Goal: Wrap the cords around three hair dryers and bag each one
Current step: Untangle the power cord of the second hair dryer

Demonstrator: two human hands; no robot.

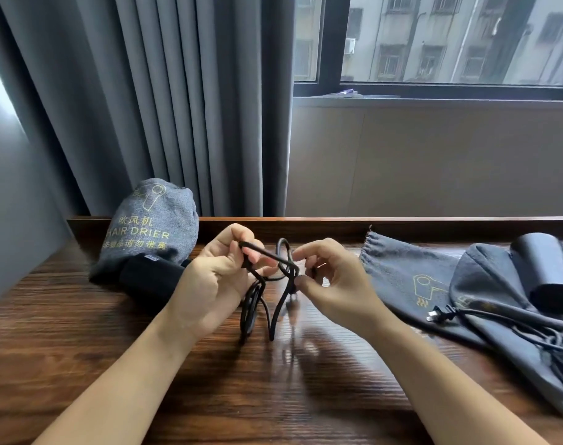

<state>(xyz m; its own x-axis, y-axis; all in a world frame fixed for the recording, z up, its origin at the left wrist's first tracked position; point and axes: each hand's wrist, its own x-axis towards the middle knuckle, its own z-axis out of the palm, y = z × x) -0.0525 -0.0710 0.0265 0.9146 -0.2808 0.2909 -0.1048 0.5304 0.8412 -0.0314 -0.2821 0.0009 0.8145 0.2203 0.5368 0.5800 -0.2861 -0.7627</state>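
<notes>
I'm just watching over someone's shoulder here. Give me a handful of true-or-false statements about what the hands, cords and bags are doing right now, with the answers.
1. Both hands hold the black cord above the table. True: the left hand and right hand each pinch it.
2. The grey bag at left lies flat and empty. False: it bulges, and a black hair dryer sticks out of its mouth.
3. A plug lies on the bags at right. True.
4. The curtain covers the whole window. False: buildings show through the window.
5. The right-hand hair dryer is fully bagged. False: it rests uncovered on a bag.
</notes>
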